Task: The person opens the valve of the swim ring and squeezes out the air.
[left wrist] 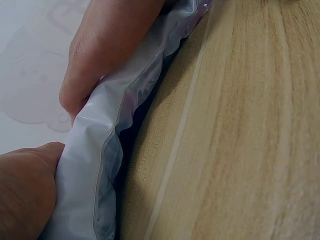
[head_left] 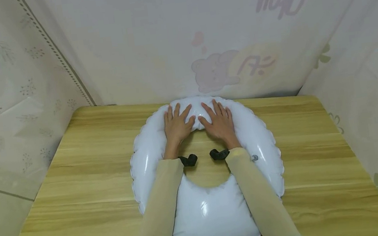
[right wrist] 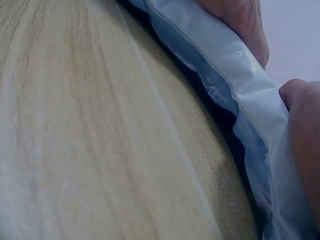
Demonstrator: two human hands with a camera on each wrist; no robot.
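A white inflated swim ring (head_left: 215, 217) with a scalloped outer seam lies flat in the middle of the wooden table. My left hand (head_left: 177, 127) rests on the ring's far part, left of centre, with its fingers spread and pointing away. Beside it, my right hand (head_left: 219, 124) presses on the same far part in a mirrored pose. The two thumbs lie close together but apart near the ring's inner edge. A small clear valve (head_left: 254, 158) sticks up on the ring's right side. Both wrist views show the ring's seamed inner wall (left wrist: 107, 130) dented near the hands.
The wooden table (head_left: 95, 192) extends to both sides of the ring and shows through its hole. Pale printed curtains (head_left: 131, 54) hang behind and on both sides. Black wrist cameras (head_left: 220, 154) sit over the ring's opening.
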